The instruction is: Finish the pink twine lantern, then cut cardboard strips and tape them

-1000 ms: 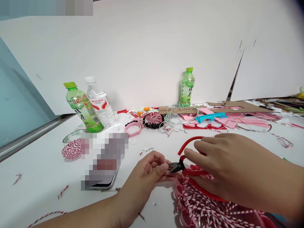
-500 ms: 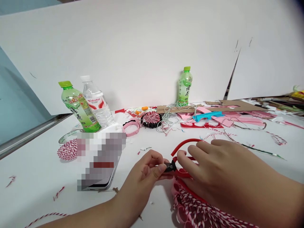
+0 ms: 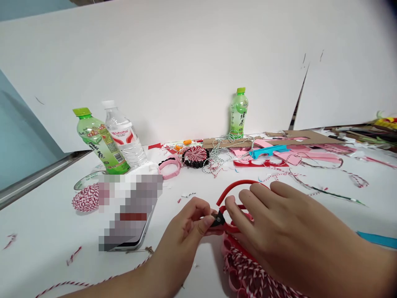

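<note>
1. Left hand (image 3: 182,234): thumb and forefinger closed in a firm pinch on a small black metal tool (image 3: 218,219), which the fingers mostly hide; the other fingers are curled.
2. Right hand (image 3: 288,240): fingers spread and curved downward, tips on a curved red rubbery band (image 3: 238,186). Cannot tell whether they grip it or only rest on it.
3. The black tool sits against the red band, between the two hands. The band rises from a bundle of pink loops laced with red-and-white twisted twine (image 3: 242,269), which lies under the right hand at the near edge of the white table (image 3: 46,231).
4. Left of the hands: a pixelated smartphone (image 3: 130,211) and a spool of red-and-white twine (image 3: 87,198).
5. Farther back: two green-capped tea bottles (image 3: 99,140), a clear water bottle (image 3: 124,134), a pink ring (image 3: 170,167), a round black-edged twine coil (image 3: 195,156), and a long cardboard strip (image 3: 266,139) among pink paper scraps (image 3: 322,156).
</note>
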{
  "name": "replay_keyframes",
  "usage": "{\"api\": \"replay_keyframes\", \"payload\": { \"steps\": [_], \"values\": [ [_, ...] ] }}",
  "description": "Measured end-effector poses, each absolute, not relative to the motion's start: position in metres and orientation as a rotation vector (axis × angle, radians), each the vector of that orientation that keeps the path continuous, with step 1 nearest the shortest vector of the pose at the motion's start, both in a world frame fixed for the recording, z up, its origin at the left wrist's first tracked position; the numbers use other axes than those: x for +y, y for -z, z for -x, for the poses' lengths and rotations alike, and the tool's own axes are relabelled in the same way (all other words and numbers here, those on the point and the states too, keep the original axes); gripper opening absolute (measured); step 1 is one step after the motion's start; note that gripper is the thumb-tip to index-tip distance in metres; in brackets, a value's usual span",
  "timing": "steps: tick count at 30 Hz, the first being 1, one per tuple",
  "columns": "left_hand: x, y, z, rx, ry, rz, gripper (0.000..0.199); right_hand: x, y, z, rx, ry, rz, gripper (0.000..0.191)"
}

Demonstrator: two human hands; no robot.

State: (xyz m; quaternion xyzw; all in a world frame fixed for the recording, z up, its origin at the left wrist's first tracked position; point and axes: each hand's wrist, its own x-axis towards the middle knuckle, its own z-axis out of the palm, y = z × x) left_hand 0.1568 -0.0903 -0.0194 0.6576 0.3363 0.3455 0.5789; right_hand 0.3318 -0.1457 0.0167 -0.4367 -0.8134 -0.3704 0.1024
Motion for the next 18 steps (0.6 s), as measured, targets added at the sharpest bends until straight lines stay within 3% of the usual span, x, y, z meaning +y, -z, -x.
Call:
{"api": "replay_keyframes", "payload": {
  "steps": [18],
  "values": [
    [-0.0895, 0.0175, -0.1548, 0.738, -0.764, -1.493, 0.014, -0.1413, -0.0160, -0.3328, -2.420, 1.025, 1.272, 0.019]
  ]
}}
